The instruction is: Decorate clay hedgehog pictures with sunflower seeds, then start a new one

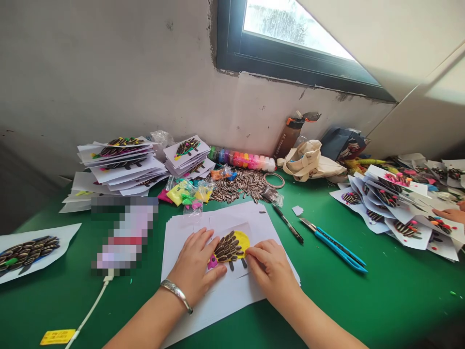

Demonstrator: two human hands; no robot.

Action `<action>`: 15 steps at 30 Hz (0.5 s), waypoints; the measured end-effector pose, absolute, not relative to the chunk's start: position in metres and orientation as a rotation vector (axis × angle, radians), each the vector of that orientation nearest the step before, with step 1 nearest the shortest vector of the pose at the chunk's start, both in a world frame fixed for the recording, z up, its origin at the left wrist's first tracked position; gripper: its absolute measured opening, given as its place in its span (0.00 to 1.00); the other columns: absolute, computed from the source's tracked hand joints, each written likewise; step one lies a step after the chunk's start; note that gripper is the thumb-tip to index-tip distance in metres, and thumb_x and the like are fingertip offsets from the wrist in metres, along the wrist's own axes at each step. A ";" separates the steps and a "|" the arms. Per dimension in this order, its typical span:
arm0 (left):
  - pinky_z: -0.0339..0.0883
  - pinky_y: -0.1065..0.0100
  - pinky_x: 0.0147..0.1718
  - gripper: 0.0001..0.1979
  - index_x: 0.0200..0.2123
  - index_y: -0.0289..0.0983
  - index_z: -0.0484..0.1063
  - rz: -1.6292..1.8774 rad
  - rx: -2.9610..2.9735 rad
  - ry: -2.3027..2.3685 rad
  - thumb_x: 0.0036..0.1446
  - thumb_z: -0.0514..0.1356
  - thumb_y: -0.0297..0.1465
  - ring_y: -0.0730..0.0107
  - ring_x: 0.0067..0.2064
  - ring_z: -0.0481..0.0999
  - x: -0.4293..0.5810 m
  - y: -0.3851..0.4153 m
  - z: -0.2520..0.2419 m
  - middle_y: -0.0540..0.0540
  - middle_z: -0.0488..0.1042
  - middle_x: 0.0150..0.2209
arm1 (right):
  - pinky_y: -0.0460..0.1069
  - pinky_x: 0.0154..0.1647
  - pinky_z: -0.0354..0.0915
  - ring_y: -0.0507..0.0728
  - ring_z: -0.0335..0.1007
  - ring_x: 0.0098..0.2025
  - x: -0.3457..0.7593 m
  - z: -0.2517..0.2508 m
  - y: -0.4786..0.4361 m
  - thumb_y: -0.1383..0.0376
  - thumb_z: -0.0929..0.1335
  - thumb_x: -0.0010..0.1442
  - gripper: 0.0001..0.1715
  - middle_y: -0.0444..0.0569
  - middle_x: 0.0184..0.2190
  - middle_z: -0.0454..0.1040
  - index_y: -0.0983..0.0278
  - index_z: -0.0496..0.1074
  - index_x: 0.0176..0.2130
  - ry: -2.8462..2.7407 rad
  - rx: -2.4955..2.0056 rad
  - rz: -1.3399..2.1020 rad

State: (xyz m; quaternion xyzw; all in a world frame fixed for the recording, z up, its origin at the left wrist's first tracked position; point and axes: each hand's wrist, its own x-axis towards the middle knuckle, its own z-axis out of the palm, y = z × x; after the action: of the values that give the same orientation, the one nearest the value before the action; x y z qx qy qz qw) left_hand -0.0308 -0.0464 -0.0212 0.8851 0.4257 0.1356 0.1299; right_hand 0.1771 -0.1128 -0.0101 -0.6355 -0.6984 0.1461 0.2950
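On a stack of white paper (181, 300) lies a small card with a hedgehog picture (232, 247). Its body is yellow clay with rows of striped sunflower seeds pressed on, a magenta clay face and dark seed legs. My left hand (198, 261), with a silver bracelet at the wrist, rests flat with fingers apart at the card's left side, beside the face. At the right edge of the yellow clay, my right hand (271, 266) has thumb and fingertips pinched together. Whatever lies between those fingertips is too small or hidden to make out.
Behind the paper are a seed pile (240, 186), bagged coloured clay (187, 191) and a tape roll (274, 181). A pen (288, 225) and blue utility knife (337, 247) lie right. Finished cards (123, 165) are stacked left. Another person's hand (450, 213) touches cards at far right.
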 end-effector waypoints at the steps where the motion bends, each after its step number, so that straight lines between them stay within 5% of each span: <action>1: 0.53 0.46 0.57 0.27 0.54 0.36 0.65 0.397 2.572 1.239 0.52 0.58 0.42 0.48 0.60 0.57 -0.031 -0.047 -0.021 0.39 0.63 0.58 | 0.52 0.38 0.56 0.56 0.61 0.36 0.177 -0.009 -0.113 0.69 0.62 0.59 0.12 0.47 0.29 0.69 0.58 0.74 0.37 -1.859 -1.697 0.390; 15: 0.53 0.46 0.57 0.28 0.54 0.36 0.65 0.384 2.573 1.240 0.52 0.58 0.42 0.47 0.60 0.57 -0.030 -0.046 -0.022 0.39 0.62 0.58 | 0.53 0.40 0.56 0.57 0.62 0.38 0.172 -0.010 -0.115 0.70 0.62 0.59 0.13 0.47 0.32 0.70 0.58 0.72 0.41 -1.822 -1.673 0.456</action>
State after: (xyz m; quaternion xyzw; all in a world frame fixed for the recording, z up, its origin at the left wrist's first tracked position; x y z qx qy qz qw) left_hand -0.0305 -0.0464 -0.0215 0.8853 0.4266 0.1320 0.1296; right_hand 0.1722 -0.1149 -0.0096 -0.6329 -0.6891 0.1725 0.3079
